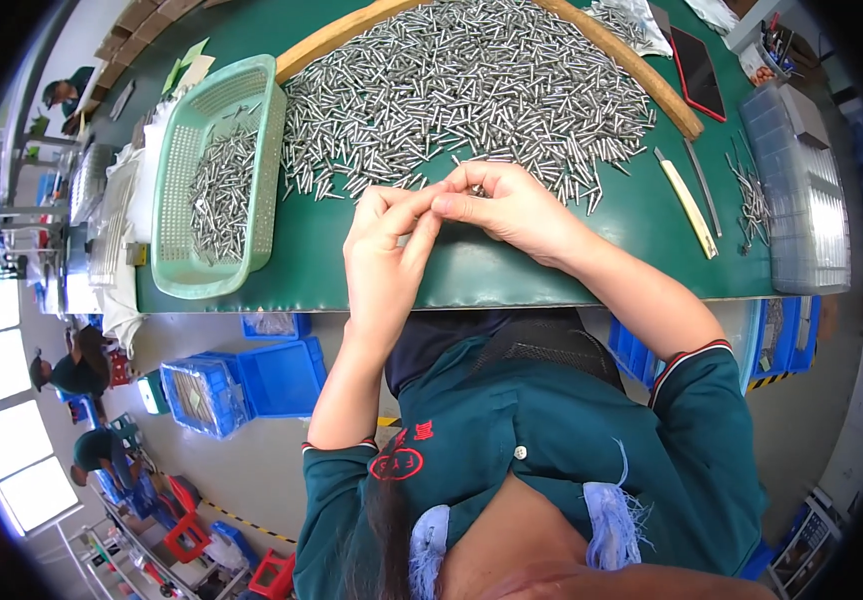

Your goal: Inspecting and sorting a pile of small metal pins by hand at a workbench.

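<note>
- Both hands met fingertip to fingertip just at the near edge of the big heap of metal pins [471, 90]; the left hand [383, 255] and the right hand [511, 210] had their fingers curled inward and pressed together, seemingly around a small bunch of pins [475, 188], though only a glint of metal showed between the fingertips and how many were held could not be told.
- Thumb and forefinger of the right hand closed over the bunch from above, while the left hand's fingers came up to it from below and to the left.
- That bunch sat directly at the heap's front fringe, touching or almost touching the loose pins there; the heap spread away from the person, bounded by a curved wooden frame [641, 70].
- Loose pins pointed every way, so no single long axis held; the axis of the held ones was hidden by the fingers.
- A green plastic basket [266, 180] with more pins lay well to the left on the green table [511, 275], nearer the left hand.
- To the right lay a pale-handled blade [686, 205] and a clear ridged tray [801, 190], nearer the right hand.
</note>
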`<state>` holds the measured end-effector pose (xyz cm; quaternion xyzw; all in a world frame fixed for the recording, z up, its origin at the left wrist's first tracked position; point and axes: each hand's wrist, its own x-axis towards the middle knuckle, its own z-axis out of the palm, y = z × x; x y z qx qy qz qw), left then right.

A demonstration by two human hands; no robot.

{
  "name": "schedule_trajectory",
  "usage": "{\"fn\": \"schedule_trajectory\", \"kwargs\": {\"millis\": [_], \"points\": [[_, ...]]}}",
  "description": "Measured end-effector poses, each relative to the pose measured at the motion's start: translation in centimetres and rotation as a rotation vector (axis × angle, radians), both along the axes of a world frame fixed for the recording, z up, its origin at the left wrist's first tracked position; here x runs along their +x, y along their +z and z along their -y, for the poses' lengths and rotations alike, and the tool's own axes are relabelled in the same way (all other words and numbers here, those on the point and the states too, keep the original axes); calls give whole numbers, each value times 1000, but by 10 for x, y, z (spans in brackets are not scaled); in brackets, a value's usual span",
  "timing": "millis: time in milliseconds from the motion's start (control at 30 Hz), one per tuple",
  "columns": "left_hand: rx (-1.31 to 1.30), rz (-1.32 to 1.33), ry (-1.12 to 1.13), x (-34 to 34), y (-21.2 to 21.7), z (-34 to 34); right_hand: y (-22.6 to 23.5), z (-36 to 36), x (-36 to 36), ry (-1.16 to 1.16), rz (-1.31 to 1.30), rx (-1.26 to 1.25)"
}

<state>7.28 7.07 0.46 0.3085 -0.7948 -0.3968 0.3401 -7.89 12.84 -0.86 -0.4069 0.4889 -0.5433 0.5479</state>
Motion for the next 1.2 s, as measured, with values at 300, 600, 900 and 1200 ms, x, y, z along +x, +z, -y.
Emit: {"fn": "schedule_trajectory", "kwargs": {"millis": [300,600,900,1200], "points": [[111,36,-165,0,11,-5,2,3,-8,205,807,408],[-45,9,-89,-6,11,-9,0,2,-11,207,984,446],[-252,-84,-73,-2,13,-5,-5,4,-10,214,955,462],[-240,416,158,12,-10,31,4,8,-20,26,1191,313]]}}
